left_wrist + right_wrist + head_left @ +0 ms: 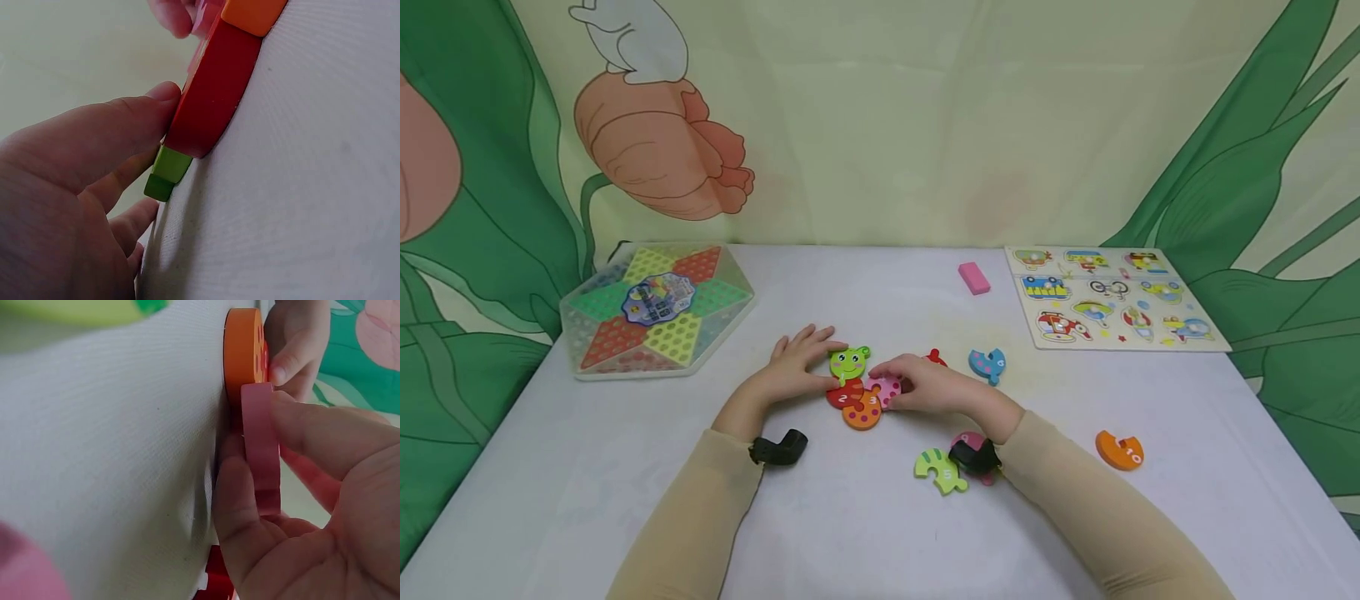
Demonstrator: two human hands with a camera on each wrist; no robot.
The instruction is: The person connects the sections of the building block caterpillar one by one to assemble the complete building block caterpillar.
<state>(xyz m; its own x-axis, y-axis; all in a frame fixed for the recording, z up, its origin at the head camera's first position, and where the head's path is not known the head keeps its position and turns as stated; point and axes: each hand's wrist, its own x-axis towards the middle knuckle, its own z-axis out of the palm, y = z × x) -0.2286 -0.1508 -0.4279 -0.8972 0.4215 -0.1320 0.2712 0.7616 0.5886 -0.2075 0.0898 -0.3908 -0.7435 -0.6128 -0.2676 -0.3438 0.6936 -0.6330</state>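
My right hand (938,385) pinches a pink dotted puzzle piece (888,390) between thumb and fingers. In the right wrist view this pink piece (261,437) is raised slightly off the table, against the orange piece (240,353). The left hand (792,367) has its fingers spread. Its thumb rests on the edge of a red piece marked 2 (844,395), and its index finger touches the green smiling head piece (848,364). Head, red piece and the orange piece marked 3 (862,413) sit joined together on the table.
Loose pieces lie around: blue (987,365), red (935,357), green marked 5 (942,473), orange (1120,451), and pink (967,438) partly under the right wrist camera. Farther back are a pink block (974,278), a vehicle picture board (1108,298) and a hexagonal game box (658,310).
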